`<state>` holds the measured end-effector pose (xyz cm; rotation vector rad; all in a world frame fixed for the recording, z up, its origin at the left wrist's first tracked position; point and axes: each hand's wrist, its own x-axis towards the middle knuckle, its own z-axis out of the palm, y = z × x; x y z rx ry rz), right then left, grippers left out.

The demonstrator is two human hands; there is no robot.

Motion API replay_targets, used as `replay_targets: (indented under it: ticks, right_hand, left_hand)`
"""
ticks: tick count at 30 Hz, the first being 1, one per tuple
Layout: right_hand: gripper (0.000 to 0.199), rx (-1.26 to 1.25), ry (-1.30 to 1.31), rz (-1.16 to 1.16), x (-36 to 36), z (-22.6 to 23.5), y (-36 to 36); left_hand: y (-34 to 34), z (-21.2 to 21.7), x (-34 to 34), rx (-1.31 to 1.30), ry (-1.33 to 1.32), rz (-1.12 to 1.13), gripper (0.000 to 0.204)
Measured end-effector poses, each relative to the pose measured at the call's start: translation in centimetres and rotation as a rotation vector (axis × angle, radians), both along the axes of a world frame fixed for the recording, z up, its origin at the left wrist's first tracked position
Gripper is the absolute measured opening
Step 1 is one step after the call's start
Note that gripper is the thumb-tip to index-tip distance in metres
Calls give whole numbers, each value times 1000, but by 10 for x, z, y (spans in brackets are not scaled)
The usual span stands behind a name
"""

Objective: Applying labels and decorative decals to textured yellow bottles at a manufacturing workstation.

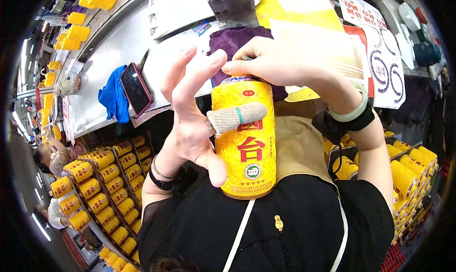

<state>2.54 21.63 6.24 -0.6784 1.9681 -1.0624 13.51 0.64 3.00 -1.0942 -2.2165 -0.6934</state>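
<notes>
A yellow, textured bottle (247,170) with red lettering and a blue-patterned neck is in front of my chest, its base toward me. My left hand (187,122) is at its left side, several fingers stretched and spread. One finger wears a knitted grey finger sleeve (240,117) with a green band and lies across the bottle's front. My right hand (275,58) is closed at the bottle's neck, fingertips pressed together. A small dark bit shows between those fingers; its kind is hidden. Behind the neck lies a dark purple cloth (223,42).
A metal workbench (102,79) carries a blue cloth (113,94), a phone (136,89) and papers. Racks of yellow bottles stand at lower left (111,186) and right (403,177). A printed sheet (387,68) lies at upper right. Other people (59,153) are at far left.
</notes>
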Motion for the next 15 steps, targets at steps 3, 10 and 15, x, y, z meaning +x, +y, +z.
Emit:
replay_targets:
  ticks: [3, 10, 15]
  right_hand:
    - [51, -31, 25, -4, -2, -8, 3]
    - [52, 22, -28, 25, -5, -15, 0]
    - [51, 15, -97, 18, -6, -24, -1]
  left_hand:
    - [4, -3, 4, 85, -62, -80, 108]
    - [11, -3, 33, 242, -131, 26, 109]
    - [14, 3, 37, 255, -78, -66, 102]
